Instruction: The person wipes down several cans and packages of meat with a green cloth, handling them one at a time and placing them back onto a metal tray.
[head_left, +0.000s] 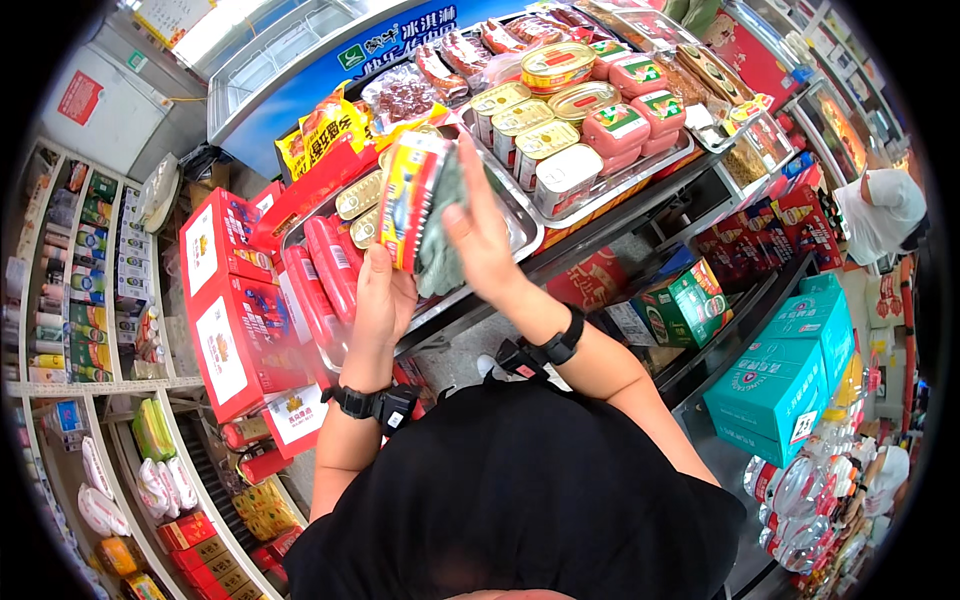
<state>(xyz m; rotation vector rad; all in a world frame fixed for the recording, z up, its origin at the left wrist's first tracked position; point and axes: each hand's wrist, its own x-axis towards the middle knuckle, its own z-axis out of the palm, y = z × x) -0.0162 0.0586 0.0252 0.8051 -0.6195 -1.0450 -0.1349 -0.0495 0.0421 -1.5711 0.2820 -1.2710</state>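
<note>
My left hand (388, 289) supports an oval food tin (403, 206) from below, thumb on its near edge. The tin has a yellow, red and blue label and is tilted up on its side. A grey-green cloth (442, 247) lies against the tin's right face, with my right hand (480, 236) holding it there. Below is a metal tray (534, 234) with several gold-topped tins (358, 196) and red-wrapped sausages (330, 266). The fingers under the tin are partly hidden.
Another metal tray (592, 211) holds stacked tins (568, 169) and packs of pink luncheon meat (616, 127). Red cartons (247, 319) stand at the left, near stocked shelves (105, 386). Teal beer cartons (772, 382) and bottled water (795, 487) are at the right. A person in white (881, 214) is beyond.
</note>
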